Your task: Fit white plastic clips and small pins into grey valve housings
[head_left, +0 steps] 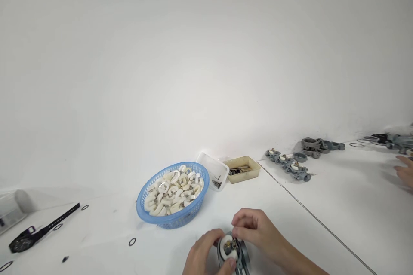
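Low in the view, my left hand (206, 254) grips a grey metal carburetor (244, 254), thumb on the near side and fingers on the far side. A white float (229, 252) sits in the carburetor's open bowl side, with small brass parts at its middle. My right hand (254, 231) is at the upper right edge of the carburetor, thumb and fingertips pinched close together. What those fingertips hold, if anything, is too small to make out. Beyond my hands stands a blue basket (180, 220) heaped with white C-shaped floats (174, 189).
Behind the basket are a white tray (209, 165) with small metal pieces and a beige tray (250, 175) of thin parts. Carburetors (285, 161) and grey bowls (311, 144) stand right. Another person's hand (405, 171) shows far right. A watch (24, 240) and rubber rings (132, 242) lie left.
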`<state>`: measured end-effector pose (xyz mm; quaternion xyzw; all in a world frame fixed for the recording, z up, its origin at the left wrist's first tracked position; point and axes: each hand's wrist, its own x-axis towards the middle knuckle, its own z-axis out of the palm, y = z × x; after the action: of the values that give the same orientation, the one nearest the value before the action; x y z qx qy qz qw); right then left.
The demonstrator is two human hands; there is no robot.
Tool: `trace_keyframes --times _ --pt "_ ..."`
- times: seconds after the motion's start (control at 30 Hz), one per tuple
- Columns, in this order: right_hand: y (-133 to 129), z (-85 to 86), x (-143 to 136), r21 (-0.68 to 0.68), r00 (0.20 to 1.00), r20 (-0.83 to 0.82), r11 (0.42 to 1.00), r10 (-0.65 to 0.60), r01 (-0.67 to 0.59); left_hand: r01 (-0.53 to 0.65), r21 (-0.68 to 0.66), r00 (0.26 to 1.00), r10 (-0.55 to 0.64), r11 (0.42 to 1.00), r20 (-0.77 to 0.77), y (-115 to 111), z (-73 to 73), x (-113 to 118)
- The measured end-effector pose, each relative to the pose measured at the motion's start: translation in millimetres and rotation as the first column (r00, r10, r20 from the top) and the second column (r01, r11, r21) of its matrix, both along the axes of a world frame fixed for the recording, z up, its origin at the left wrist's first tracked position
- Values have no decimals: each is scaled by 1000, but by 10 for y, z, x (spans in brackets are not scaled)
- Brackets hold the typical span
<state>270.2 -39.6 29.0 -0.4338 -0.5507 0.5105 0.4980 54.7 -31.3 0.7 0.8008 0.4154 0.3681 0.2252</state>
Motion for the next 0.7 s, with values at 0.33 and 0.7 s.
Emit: trace_keyframes --times 0.33,0.7 --pt "-8 5 -25 -21 999 -28 1000 -18 18 110 -56 992 -113 992 -50 35 92 -47" --pt "-87 108 70 -106 986 163 994 30 -13 88 -17 996 -88 996 26 23 27 6"
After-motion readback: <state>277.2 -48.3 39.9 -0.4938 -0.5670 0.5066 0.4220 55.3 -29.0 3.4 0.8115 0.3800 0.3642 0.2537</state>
